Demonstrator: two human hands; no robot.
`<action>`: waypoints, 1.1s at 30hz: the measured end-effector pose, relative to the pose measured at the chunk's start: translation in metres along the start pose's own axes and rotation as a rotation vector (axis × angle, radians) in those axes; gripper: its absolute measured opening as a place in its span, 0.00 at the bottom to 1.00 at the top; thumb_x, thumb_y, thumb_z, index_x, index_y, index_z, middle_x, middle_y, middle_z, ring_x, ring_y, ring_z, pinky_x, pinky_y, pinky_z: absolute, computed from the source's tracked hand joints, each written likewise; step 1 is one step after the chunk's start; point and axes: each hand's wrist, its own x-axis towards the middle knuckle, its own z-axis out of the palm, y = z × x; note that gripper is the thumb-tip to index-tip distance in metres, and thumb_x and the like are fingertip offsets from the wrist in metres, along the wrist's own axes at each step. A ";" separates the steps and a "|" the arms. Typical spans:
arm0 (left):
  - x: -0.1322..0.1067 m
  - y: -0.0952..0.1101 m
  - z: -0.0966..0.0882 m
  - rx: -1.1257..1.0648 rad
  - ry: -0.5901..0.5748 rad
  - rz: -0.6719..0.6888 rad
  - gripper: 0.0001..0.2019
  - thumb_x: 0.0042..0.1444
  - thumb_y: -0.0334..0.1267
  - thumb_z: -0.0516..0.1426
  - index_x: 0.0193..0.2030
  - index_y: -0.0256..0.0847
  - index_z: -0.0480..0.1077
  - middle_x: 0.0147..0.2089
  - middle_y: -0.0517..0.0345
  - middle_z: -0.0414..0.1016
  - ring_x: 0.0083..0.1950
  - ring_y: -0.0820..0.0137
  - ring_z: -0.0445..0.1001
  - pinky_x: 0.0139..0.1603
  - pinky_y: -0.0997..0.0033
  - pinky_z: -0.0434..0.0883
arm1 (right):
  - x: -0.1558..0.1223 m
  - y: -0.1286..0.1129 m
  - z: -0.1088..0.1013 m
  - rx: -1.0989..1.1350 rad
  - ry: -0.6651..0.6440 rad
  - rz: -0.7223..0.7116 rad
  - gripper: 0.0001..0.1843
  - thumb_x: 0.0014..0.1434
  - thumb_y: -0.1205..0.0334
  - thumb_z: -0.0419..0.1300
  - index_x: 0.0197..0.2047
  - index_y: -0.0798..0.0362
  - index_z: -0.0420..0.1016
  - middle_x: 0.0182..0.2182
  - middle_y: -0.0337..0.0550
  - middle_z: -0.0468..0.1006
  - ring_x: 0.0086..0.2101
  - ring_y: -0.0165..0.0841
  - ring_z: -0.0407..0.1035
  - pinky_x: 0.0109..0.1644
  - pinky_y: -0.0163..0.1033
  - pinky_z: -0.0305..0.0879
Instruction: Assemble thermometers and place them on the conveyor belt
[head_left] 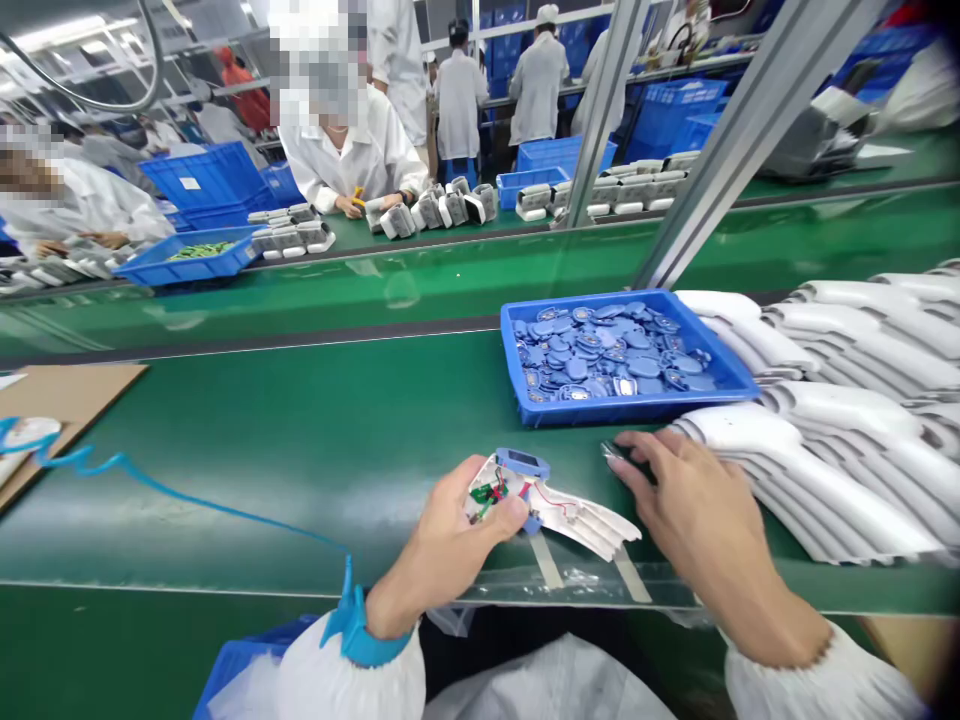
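Note:
My left hand point(457, 535) is closed around an open white plastic housing point(592, 515), shaped like one half of a handheld gun-type device. Inside it show a green circuit board point(484, 494), thin red wires and a blue part with a small display window point(523, 461) along the top edge. My right hand point(697, 510) is low over the green work surface, right of the housing and apart from it. Its thumb and forefinger pinch a small, shiny, see-through piece point(609, 450), too small to make out clearly.
Behind my hands stands a blue tray point(517, 400) of blue oval parts. Stacked white curved shells point(750, 430) fill the right side. A blue coiled cord point(225, 505) runs to my left wristband. Cardboard point(82, 400) lies far left. Metal posts rise ahead; co-workers point(360, 150) sit across.

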 end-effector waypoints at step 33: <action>-0.014 -0.011 0.043 0.466 0.661 0.357 0.19 0.62 0.42 0.64 0.58 0.49 0.70 0.59 0.54 0.73 0.59 0.60 0.72 0.59 0.61 0.71 | -0.027 -0.097 -0.030 0.728 -0.233 0.112 0.21 0.73 0.56 0.44 0.59 0.48 0.73 0.40 0.42 0.82 0.34 0.34 0.77 0.33 0.37 0.70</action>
